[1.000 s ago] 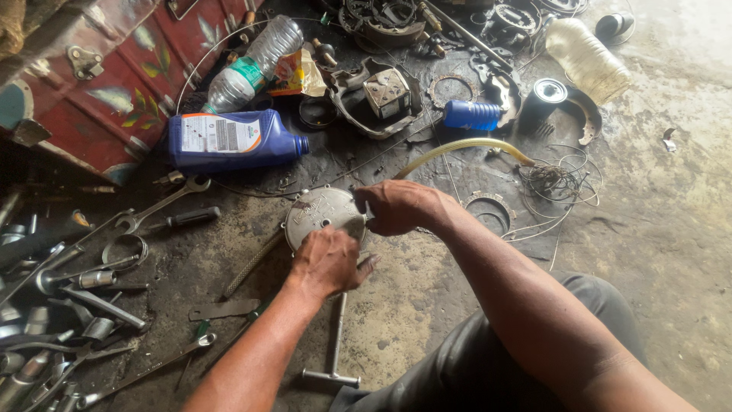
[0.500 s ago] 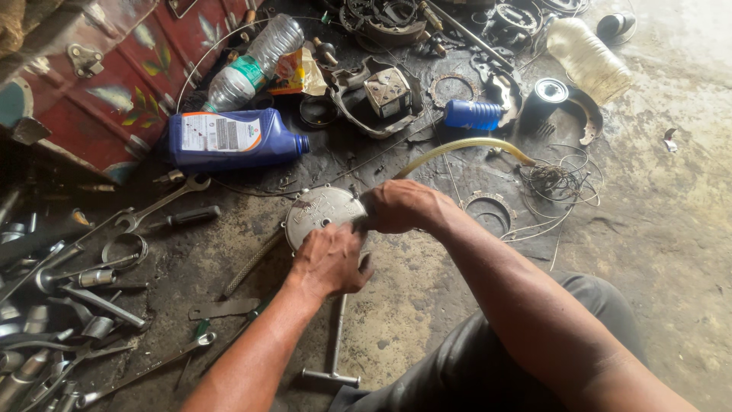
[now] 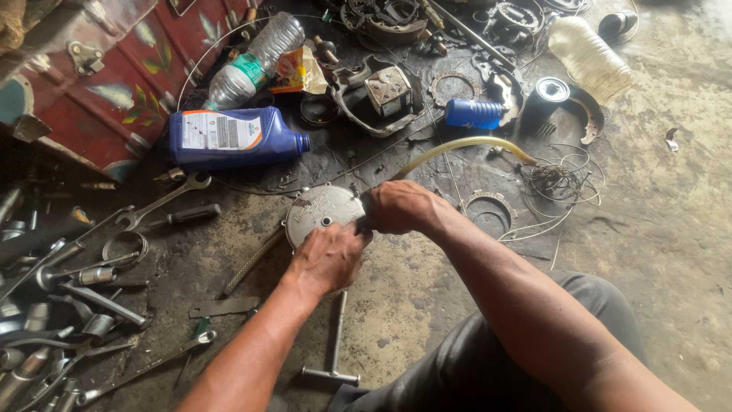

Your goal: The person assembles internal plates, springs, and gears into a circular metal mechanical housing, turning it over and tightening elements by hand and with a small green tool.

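A round grey metal engine cover (image 3: 316,210) lies on the oily floor in front of me. My left hand (image 3: 328,259) presses on its near edge and grips it. My right hand (image 3: 400,207) is closed against the cover's right side; what it holds is hidden by the fingers. A yellowish hose (image 3: 465,145) curves from behind my right hand toward the far right. A T-handle wrench (image 3: 334,347) lies on the floor under my left forearm.
A blue oil jug (image 3: 232,137) and a clear plastic bottle (image 3: 255,57) lie at the far left by a red metal box (image 3: 84,84). Spanners and sockets (image 3: 69,297) pile at the left. Engine parts, a blue can (image 3: 473,113) and loose wires (image 3: 560,183) lie beyond.
Both hands stay on the cover; the view has shifted slightly and my left hand has settled a little lower on its near edge.
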